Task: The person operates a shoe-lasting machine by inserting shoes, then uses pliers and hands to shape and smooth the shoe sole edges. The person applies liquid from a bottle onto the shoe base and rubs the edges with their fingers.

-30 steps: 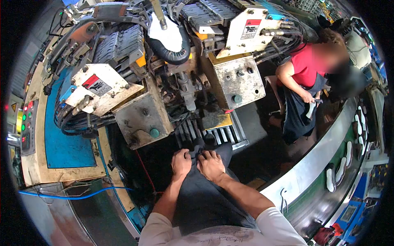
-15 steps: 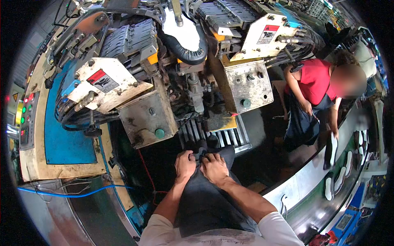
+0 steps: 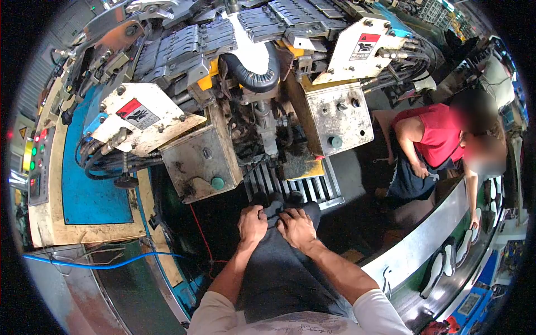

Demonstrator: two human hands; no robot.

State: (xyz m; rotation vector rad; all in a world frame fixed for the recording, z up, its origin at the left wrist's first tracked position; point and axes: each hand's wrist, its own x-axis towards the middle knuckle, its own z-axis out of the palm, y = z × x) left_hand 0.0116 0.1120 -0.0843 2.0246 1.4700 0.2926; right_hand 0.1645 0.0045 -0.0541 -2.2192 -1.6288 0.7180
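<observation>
Lower centre of frame: left hand [image 3: 253, 224] closed on dark cloth [image 3: 273, 273]; right hand [image 3: 298, 228] just beside, fingers bent over same cloth, grip unclear. Lower right: pale soles [image 3: 464, 245] on green conveyor [image 3: 410, 279], person [image 3: 432, 137] in red reaching there. Upper centre: black shoe [image 3: 259, 80], white underside showing, in machine [image 3: 263, 120].

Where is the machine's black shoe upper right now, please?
In the head view, the black shoe upper sits at top centre, between the two white warning plates.
</observation>
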